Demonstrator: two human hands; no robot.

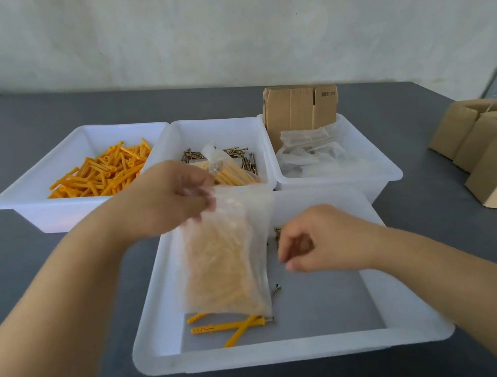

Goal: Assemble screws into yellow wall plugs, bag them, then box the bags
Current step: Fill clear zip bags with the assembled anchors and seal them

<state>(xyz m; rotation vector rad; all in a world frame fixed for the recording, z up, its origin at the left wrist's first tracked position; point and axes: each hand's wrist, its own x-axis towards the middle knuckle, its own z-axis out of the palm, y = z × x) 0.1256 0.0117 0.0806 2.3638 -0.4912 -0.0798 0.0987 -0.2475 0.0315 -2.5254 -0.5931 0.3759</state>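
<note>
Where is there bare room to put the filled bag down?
Inside the front tray, the right half of its floor is bare, between the loose plugs and the right wall. The grey table left of the plug tray is open too. The back row is crowded: screw tray, bag tray, then boxes to the right.

Orange-yellow wall plugs (pixel 103 173) fill a white bin (pixel 36 204). Dark brassy screws (pixel 235 154) lie in a 2nd white bin (pixel 215 128). A clear, milky bag (pixel 228 256) shows pale yellow through. Plain brown cardboard boxes (pixel 493 151) sit on the dark grey table (pixel 8 143).
</note>
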